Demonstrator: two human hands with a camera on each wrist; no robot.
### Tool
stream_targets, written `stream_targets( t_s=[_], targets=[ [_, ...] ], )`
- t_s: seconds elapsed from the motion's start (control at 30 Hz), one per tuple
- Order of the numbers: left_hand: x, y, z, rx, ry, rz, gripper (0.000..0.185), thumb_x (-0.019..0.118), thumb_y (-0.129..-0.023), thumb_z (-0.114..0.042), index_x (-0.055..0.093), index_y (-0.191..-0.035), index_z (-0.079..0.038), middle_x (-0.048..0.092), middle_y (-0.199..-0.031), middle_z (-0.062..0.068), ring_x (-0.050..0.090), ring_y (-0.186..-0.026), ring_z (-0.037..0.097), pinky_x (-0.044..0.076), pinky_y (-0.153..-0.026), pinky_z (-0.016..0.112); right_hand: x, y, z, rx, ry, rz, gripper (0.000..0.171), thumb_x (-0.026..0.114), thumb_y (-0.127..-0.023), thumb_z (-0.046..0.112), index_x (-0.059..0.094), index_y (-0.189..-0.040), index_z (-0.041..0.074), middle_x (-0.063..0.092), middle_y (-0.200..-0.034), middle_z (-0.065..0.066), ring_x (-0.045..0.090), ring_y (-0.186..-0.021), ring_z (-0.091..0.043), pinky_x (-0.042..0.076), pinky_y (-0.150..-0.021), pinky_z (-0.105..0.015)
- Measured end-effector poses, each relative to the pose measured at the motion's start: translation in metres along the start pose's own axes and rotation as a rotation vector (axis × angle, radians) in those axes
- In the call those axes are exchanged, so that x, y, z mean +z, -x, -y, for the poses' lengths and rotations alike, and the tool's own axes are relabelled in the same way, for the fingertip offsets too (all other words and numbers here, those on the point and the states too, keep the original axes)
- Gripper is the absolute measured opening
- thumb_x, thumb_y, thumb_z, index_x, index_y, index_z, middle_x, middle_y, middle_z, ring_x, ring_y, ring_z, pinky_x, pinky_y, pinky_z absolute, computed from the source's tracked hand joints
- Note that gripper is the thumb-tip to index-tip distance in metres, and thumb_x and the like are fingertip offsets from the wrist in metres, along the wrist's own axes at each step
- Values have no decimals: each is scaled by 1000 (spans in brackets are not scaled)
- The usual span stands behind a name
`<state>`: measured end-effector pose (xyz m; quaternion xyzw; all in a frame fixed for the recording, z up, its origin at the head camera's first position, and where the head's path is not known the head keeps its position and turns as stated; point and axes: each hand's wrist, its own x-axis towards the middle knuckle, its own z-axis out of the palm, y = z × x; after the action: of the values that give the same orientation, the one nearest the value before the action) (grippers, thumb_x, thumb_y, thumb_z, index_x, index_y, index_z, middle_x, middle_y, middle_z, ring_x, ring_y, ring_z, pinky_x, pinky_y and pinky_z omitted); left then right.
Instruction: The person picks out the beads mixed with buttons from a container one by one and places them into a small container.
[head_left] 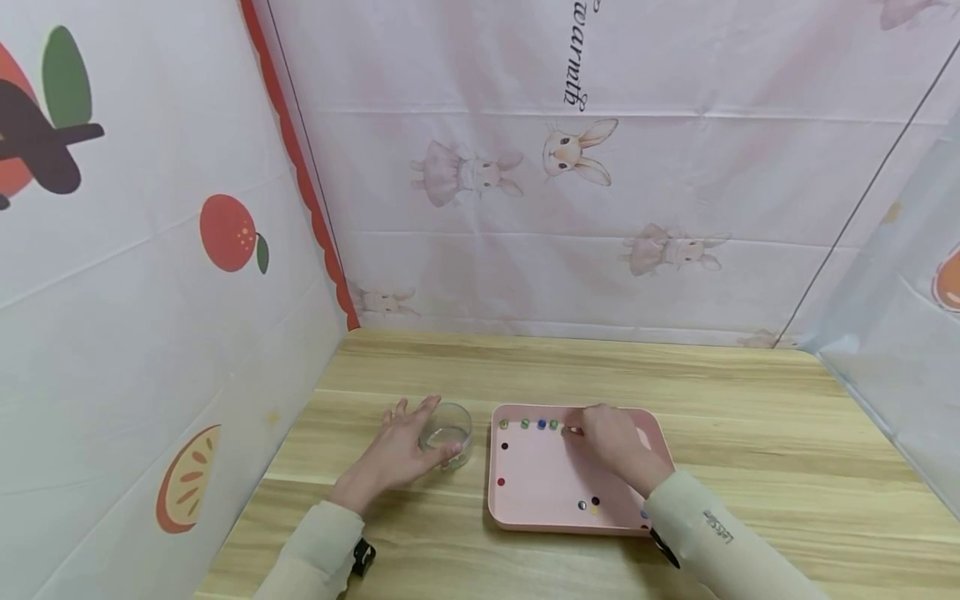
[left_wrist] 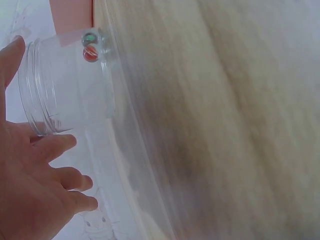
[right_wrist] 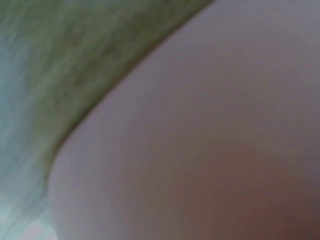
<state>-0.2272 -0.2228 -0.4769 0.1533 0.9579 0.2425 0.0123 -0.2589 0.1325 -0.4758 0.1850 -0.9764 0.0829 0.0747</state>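
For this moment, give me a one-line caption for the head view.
Left hand holds a clear jar while right hand reaches among marbles in a pink tray.

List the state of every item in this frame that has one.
Clear jar: upright on the table, lidless, two marbles inside.
Pink tray: flat, loose marbles scattered inside.
Left hand: fingers around the jar.
Right hand: fingers at a marble by the tray's far edge.

Before you lies a light wooden table (head_left: 750,433), grain running left to right; on it, left of centre, stands a clear glass jar (head_left: 448,433) with two marbles (left_wrist: 90,47) at its bottom; just beside it, to the right, lies a pink tray (head_left: 540,521) with rounded corners, marbles scattered inside it.
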Motion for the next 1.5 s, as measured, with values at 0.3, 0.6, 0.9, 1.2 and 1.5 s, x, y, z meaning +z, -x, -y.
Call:
stream_targets(
  t_s=[0.3,0.6,0.9,1.2,1.5],
  targets=[
    [0,0,0,-4,6,-3,98,61,-94,-72,33,-166,-11,39,-169,14,19,-156,59,9,-128,71,0,2,-1,3,-48,6,29,80,-93,20,65,-69,18,51,-59,6,40,-55,-10,32,-48,-24],
    [0,1,-1,-5,10,-4,98,62,-95,-71,32,-167,-11,39,-168,14,18,-157,59,8,-128,71,-13,0,-6,121,-388,68,21,76,-97,26,83,-114,15,80,-96,-2,63,-71,-9,50,-61,-25],
    [-2,1,0,-5,9,-7,99,61,-95,-72,32,-166,-10,40,-168,14,19,-156,58,9,-126,74,-27,-1,-9,194,-858,68,35,75,-99,29,77,-127,8,82,-102,-14,79,-89,-23,65,-76,-35],
    [-2,1,-1,2,11,-7,98,62,-95,-70,33,-166,-9,45,-165,15,21,-156,58,9,-125,77,-31,-4,2,152,-950,80,37,79,-95,34,79,-124,11,81,-115,-8,77,-104,-17,61,-85,-25],
    [-3,1,-3,3,7,-11,96,64,-95,-69,35,-165,-10,51,-160,18,23,-156,57,10,-125,77,-31,-9,13,146,-963,92,36,80,-95,34,79,-125,13,80,-120,-5,76,-110,-17,61,-90,-29]
  ],
)
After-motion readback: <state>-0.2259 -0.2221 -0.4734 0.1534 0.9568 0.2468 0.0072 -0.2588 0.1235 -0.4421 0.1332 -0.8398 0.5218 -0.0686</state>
